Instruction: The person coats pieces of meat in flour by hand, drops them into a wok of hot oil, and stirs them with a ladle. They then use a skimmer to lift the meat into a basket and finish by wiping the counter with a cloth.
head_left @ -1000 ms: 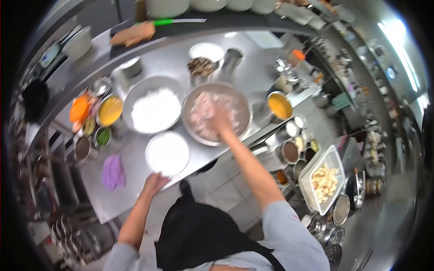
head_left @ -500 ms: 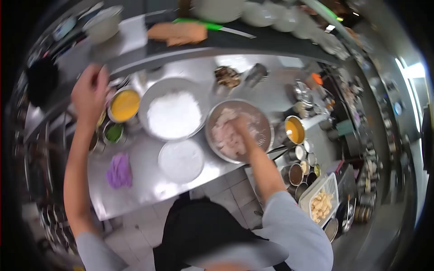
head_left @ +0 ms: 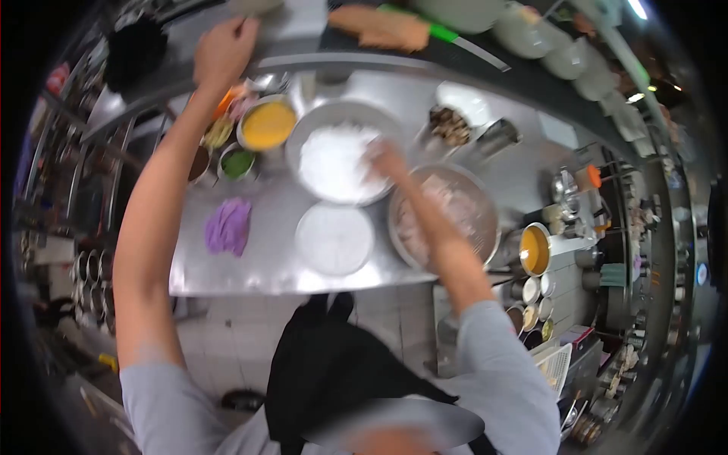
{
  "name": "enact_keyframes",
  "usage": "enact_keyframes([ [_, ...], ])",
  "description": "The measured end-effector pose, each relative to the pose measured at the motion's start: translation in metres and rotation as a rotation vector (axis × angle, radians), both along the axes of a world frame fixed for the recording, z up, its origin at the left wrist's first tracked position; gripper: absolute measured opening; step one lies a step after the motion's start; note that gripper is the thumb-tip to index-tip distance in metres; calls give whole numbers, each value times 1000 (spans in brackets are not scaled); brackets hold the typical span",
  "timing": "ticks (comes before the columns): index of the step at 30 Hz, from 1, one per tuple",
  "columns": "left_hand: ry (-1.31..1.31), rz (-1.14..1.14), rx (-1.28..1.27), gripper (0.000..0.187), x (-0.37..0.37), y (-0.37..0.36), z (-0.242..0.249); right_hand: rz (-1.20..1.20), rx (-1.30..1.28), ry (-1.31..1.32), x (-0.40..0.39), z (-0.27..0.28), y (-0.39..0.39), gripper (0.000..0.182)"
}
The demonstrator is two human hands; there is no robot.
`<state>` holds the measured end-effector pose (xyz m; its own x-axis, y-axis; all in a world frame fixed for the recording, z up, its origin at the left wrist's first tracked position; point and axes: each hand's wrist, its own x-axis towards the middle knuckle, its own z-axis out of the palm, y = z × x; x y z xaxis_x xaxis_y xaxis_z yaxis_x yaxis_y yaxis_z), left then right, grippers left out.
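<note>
My left hand is raised at the far left, above the shelf's edge, its fingers curled closed; whatever may be inside them is hidden. Over the right side of a wide bowl of white powder is my right hand, smeared by motion, so its fingers cannot be read. Below my right forearm stands a metal bowl with pale pinkish pieces, which look like raw meat. A round white plate or lid lies in front of the powder bowl.
Left of the powder are a container of yellow liquid, a pot of chopped greens and a crumpled purple cloth. Brown pieces fill a container behind. A green-handled knife and orange cloth lie on the shelf.
My right hand has moved left, out of the bowl of pinkish pieces to the white powder. My left hand is further up and right in view. The whole view has shifted and turned.
</note>
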<state>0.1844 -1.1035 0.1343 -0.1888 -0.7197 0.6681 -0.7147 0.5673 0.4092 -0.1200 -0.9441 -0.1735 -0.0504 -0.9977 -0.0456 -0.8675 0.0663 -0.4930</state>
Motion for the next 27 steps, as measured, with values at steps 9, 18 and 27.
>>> enact_keyframes([
  [9,4,73,9,34,-11,23,17,-139,413,125,60,-55,-29,98],
  [18,-27,124,33,31,-12,26,16,7,342,114,74,-8,-42,81],
  [27,-38,139,49,30,-10,23,15,145,297,152,75,-3,-48,81],
])
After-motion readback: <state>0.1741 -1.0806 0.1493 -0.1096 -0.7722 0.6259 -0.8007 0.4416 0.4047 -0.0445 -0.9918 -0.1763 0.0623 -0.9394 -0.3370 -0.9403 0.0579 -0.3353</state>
